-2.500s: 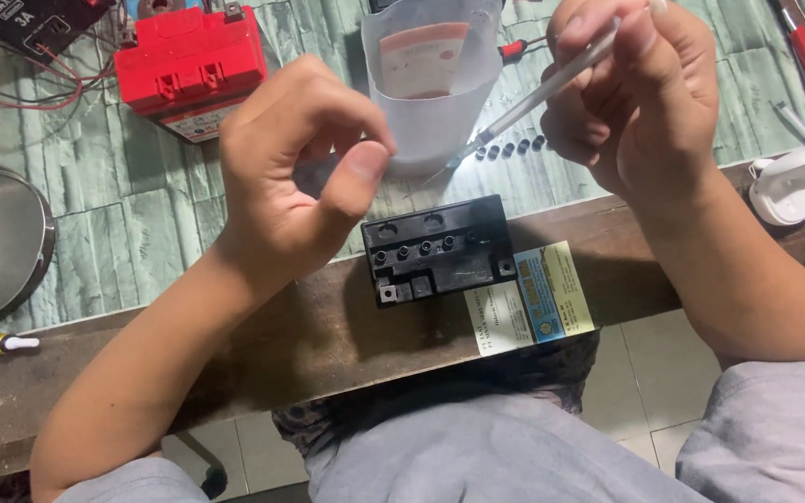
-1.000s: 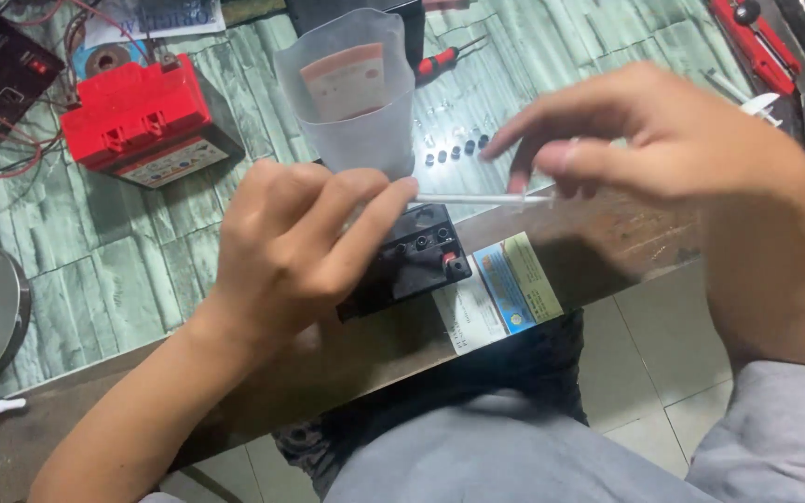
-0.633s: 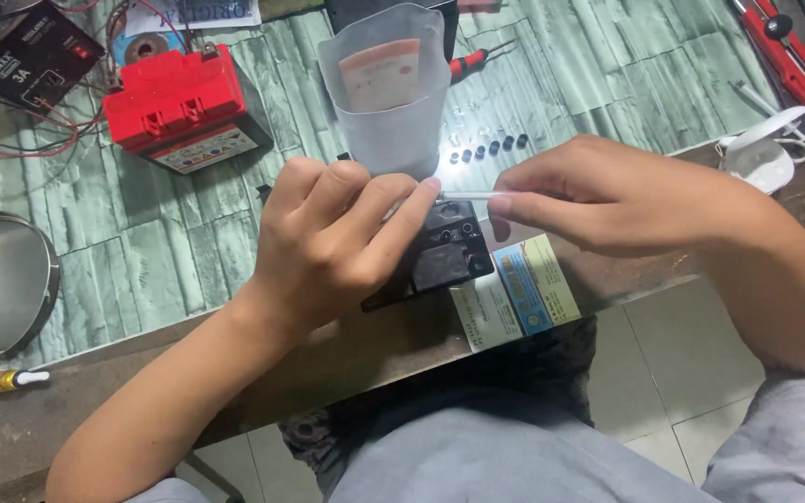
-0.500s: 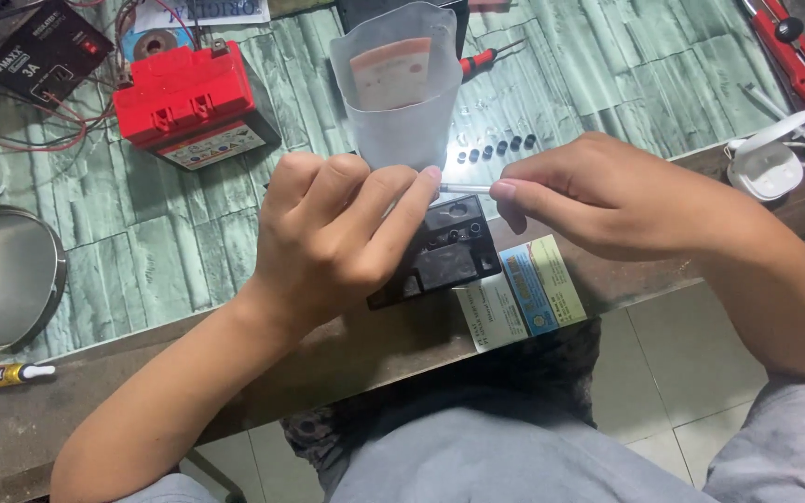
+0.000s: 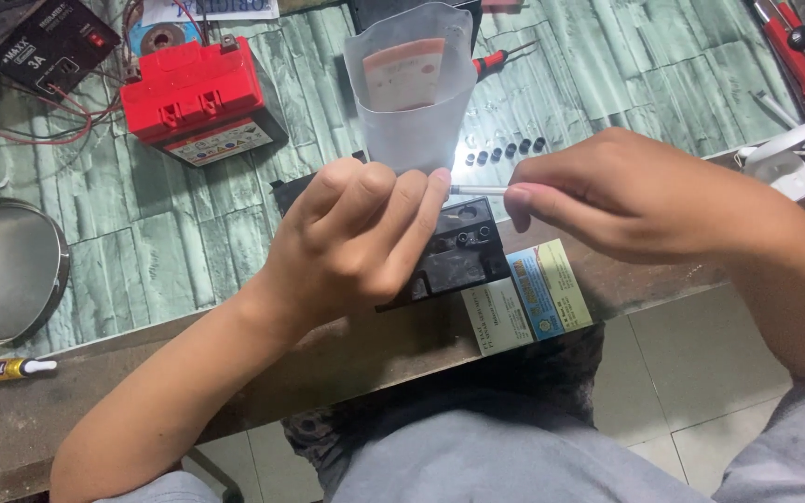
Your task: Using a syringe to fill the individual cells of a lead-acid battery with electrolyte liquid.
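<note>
A small black battery (image 5: 458, 256) sits at the near edge of the wooden bench, its top with small round holes showing. My left hand (image 5: 351, 247) lies over the battery's left half, fingers curled, fingertips touching the end of a thin white tube (image 5: 477, 190). My right hand (image 5: 621, 200) pinches that tube from the right, just above the battery's far edge. Right behind both hands stands a translucent plastic measuring cup (image 5: 409, 88).
A red battery (image 5: 196, 101) and a black charger box (image 5: 53, 42) with wires sit at the back left. A round metal pan (image 5: 2, 270) lies at left, a glue tube (image 5: 2, 370) near the front edge. Small black caps (image 5: 505, 151), screwdrivers (image 5: 798, 56) and a white holder (image 5: 780, 158) are right.
Both hands came down from in front of the camera onto the black battery. The white tube swung from tilted to level, and my left fingertips now meet its tip.
</note>
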